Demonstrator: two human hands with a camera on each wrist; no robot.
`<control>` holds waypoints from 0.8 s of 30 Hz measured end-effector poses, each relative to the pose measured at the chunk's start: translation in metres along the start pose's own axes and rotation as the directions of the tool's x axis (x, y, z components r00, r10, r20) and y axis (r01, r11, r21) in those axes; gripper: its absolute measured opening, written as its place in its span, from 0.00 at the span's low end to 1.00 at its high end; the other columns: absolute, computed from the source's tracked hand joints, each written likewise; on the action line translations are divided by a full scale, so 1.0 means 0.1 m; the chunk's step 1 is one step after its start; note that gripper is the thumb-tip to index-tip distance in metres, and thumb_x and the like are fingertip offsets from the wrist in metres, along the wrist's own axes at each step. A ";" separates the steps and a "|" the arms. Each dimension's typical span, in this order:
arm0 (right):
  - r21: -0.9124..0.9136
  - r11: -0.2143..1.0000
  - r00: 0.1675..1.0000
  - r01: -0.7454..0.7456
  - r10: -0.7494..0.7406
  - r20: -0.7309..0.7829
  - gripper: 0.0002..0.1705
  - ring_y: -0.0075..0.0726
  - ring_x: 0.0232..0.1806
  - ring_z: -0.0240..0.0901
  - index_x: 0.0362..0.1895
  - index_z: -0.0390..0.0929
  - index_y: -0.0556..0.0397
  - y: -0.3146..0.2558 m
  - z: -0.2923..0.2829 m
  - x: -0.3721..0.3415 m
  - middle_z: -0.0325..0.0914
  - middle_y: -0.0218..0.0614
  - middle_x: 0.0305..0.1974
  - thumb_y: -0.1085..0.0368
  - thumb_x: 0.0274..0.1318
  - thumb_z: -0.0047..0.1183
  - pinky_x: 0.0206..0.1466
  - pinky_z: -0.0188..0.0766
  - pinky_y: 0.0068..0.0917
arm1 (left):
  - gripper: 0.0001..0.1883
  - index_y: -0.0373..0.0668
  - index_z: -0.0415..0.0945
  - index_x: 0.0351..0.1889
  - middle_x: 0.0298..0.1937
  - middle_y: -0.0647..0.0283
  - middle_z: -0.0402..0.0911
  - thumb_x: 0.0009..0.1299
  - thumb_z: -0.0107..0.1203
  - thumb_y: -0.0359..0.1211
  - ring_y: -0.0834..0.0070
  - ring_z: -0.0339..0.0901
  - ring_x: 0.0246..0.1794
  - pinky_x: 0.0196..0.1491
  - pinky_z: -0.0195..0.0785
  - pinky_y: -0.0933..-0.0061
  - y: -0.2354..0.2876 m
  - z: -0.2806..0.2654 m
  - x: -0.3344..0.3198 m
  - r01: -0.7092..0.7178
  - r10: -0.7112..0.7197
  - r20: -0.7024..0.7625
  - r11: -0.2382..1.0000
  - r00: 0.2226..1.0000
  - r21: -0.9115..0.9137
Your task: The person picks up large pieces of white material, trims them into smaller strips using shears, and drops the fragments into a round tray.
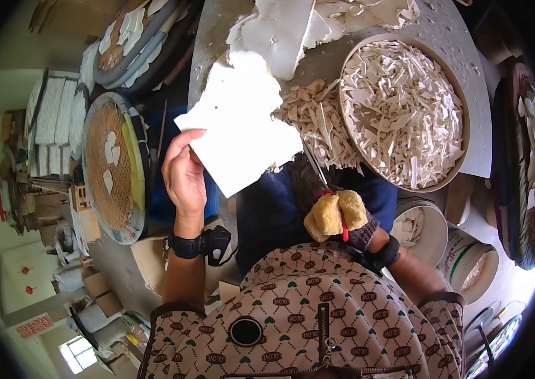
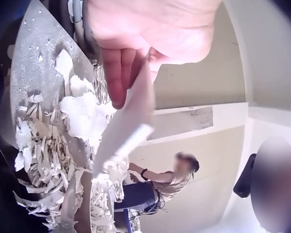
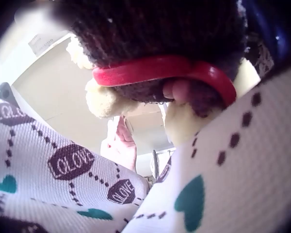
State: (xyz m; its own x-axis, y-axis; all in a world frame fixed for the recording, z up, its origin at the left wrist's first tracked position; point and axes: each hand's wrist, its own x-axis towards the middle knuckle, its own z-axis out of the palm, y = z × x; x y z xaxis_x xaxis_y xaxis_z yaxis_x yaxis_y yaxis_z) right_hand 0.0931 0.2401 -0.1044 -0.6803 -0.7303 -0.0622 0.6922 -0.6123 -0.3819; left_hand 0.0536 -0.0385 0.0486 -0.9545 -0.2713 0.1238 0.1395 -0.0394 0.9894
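My left hand (image 1: pixel 185 177) pinches the lower left edge of a bright white sheet (image 1: pixel 236 136) with an irregular far edge. In the left wrist view that sheet (image 2: pixel 128 116) is seen nearly edge-on below the fingers. My right hand (image 1: pixel 343 221), in a dark knitted glove with yellow padding, grips red-handled scissors (image 1: pixel 345 232); their blades point up toward the sheet's right side. The right wrist view shows the red handle loop (image 3: pixel 155 69) around the gloved fingers.
A round tray (image 1: pixel 468 120) full of white strips stands at the right on the metal table (image 1: pixel 479 82). More strips (image 1: pixel 324 120) lie beside it, with pale sheets (image 1: pixel 273 35) at the far side. Buckets (image 1: pixel 435 243) stand lower right, and a round woven tray (image 1: pixel 106 189) is at left.
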 end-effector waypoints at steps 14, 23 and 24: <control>-0.206 0.979 0.995 -0.001 0.021 0.094 0.17 0.33 0.52 0.69 0.52 0.67 0.60 0.13 0.15 0.04 0.71 0.39 0.49 0.71 0.57 0.48 0.58 0.65 0.31 | 0.24 0.34 0.58 0.61 0.49 0.55 0.75 0.66 0.47 0.22 0.75 0.72 0.49 0.53 0.64 0.72 0.00 -0.51 -0.37 0.027 -0.046 -0.169 0.993 0.985 -0.111; -0.470 0.874 0.988 -0.126 0.154 0.021 0.24 0.34 0.56 0.64 0.58 0.63 0.53 0.20 0.19 0.09 0.67 0.38 0.55 0.63 0.57 0.50 0.63 0.58 0.30 | 0.11 0.43 0.78 0.29 0.62 0.56 0.64 0.62 0.48 0.17 0.61 0.58 0.65 0.64 0.50 0.67 -0.21 -0.65 -0.35 -0.457 0.531 -0.059 0.776 0.845 0.435; -0.706 0.698 0.988 -0.121 0.157 -0.014 0.26 0.34 0.57 0.64 0.59 0.62 0.53 0.19 0.21 0.11 0.66 0.39 0.56 0.63 0.57 0.50 0.63 0.58 0.30 | 0.10 0.42 0.78 0.30 0.60 0.56 0.66 0.62 0.48 0.17 0.63 0.61 0.63 0.62 0.53 0.68 -0.25 -0.68 -0.33 -0.461 0.519 -0.050 0.795 0.853 0.395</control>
State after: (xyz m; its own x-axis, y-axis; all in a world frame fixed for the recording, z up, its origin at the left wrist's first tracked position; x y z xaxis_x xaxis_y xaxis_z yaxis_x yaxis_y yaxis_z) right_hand 0.1038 0.2136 -0.0935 -0.5668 -0.8129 -0.1340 0.3948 -0.1252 -0.9102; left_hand 0.0993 -0.0944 0.0150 -0.7289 -0.2997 0.6155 0.4465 0.4734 0.7593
